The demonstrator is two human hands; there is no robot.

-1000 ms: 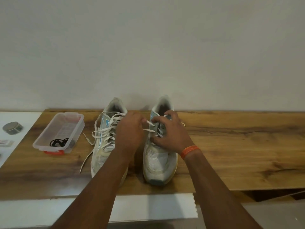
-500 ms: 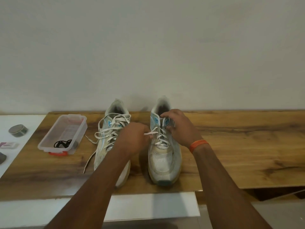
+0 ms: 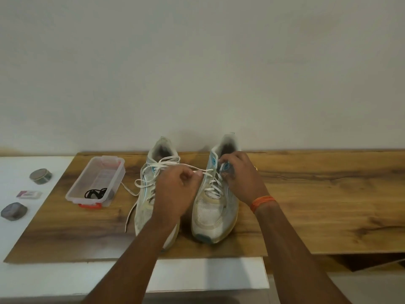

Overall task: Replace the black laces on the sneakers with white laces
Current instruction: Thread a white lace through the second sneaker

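**Lacing right sneaker, both hands on white lace**

While pinching a strand of white lace (image 3: pixel 206 171) between thumb and curled fingers, left hand (image 3: pixel 175 194) over gap between the two sneakers, strand pulled taut leftward from upper eyelets. Right hand (image 3: pixel 241 178) curled at top of right sneaker (image 3: pixel 213 213), fingertips pinching near tongue and upper eyelets; cannot tell exactly whether lace or tongue held. Orange band (image 3: pixel 262 202) on right wrist. Left sneaker (image 3: pixel 153 172) just beside, already white-laced, loose ends trailing left and toward near edge. Both sneakers toes-near on wooden board (image 3: pixel 317 205), heels by far wall. Clear plastic box (image 3: pixel 96 181) left of sneakers, black laces (image 3: pixel 95 193) coiled at its near end. Three small items on white surface (image 3: pixel 13 238) far left: round tin (image 3: pixel 40 176), flat packet (image 3: pixel 29 194), grey lump (image 3: pixel 13 211)
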